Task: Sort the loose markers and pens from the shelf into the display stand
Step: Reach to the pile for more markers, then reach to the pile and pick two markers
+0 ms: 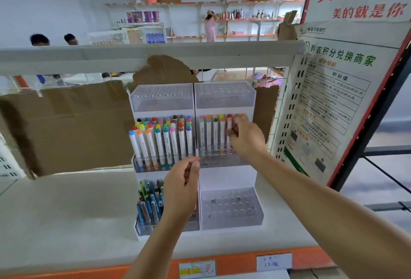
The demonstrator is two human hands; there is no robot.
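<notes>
A white display stand (226, 176) with clear perforated trays is seen standing on a pale shelf (66, 212); its upper left tray is filled with upright markers (162, 138) with coloured caps, and its lower left tray holds pens (149, 203); the lower right tray (231, 209) holds no pens. A marker with a red cap (229, 124) is pinched by the right hand (244, 138) at the row in the upper right tray; the left hand (182, 187) is held with curled fingers before the stand's middle, something thin seemingly gripped in it; brown cardboard (73, 127) is seen behind the stand.
</notes>
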